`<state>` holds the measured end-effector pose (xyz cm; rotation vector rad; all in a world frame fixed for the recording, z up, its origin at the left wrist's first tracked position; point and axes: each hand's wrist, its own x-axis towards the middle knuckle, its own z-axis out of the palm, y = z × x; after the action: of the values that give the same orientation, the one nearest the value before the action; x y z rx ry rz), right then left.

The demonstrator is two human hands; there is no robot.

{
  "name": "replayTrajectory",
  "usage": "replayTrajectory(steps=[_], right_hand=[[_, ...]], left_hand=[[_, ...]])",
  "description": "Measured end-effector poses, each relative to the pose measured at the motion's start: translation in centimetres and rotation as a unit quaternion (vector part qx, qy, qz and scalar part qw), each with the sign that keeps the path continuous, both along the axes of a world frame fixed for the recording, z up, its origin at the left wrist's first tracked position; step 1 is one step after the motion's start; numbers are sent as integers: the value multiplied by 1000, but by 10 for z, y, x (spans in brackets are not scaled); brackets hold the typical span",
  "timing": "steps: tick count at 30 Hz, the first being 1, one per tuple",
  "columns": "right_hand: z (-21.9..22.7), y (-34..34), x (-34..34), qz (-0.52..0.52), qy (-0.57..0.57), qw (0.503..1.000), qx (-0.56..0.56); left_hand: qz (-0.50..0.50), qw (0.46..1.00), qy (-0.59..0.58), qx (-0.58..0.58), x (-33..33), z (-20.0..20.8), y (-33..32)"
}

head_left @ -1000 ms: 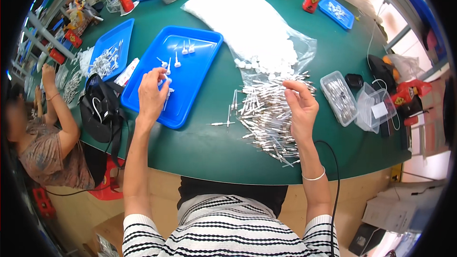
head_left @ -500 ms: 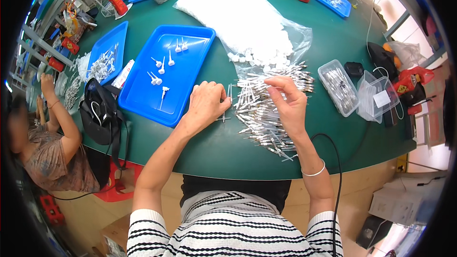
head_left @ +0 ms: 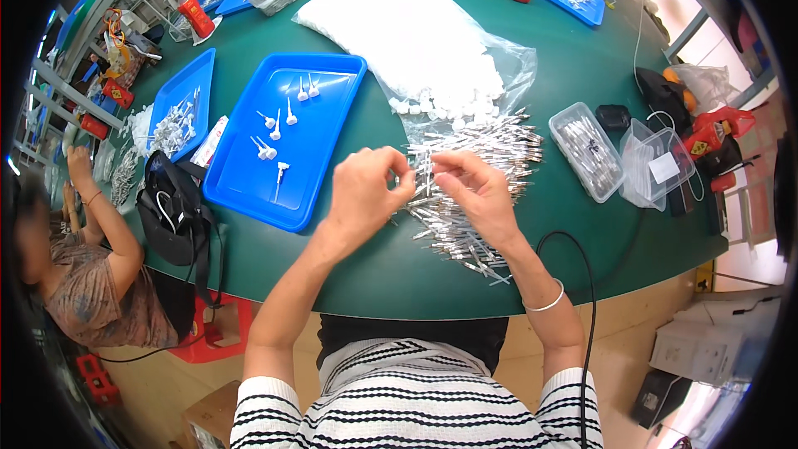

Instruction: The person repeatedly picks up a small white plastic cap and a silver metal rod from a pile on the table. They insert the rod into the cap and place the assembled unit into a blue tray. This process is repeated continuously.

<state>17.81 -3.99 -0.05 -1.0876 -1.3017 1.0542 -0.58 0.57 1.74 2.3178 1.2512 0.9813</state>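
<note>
My left hand (head_left: pixel 366 191) is closed, thumb and forefinger pinched around a thin rod that is hard to pick out against the pile behind it. Facing it, my right hand (head_left: pixel 478 195) has its thumb and fingertips pressed together; whatever they hold is too small to make out. Both hands are over the near left part of a pile of thin silver-and-white rods (head_left: pixel 507 150), their fingertips close together. Behind the pile, a large clear plastic bag (head_left: pixel 519 62) spills small white caps (head_left: pixel 453 104). A blue tray (head_left: pixel 293 166) on the left holds several white-capped rods (head_left: pixel 291 112).
At right stand a clear box of rods (head_left: pixel 586 150) and stacked empty plastic boxes (head_left: pixel 661 162). A black cable (head_left: pixel 586 262) crosses the table's near right edge. A black bag (head_left: pixel 174 208) and another blue tray (head_left: pixel 199 87) are at left, near a seated person (head_left: pixel 108 274).
My right hand has moved left and down from above the pile, toward my left hand. My left hand has shifted slightly right, so their fingertips nearly meet.
</note>
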Motion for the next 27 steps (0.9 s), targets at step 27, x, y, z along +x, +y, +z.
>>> replayTrajectory(steps=[27], right_hand=[[-5,9,16,-23,291,955,-50]], left_hand=[[9,981,131,141,15,-30,87]])
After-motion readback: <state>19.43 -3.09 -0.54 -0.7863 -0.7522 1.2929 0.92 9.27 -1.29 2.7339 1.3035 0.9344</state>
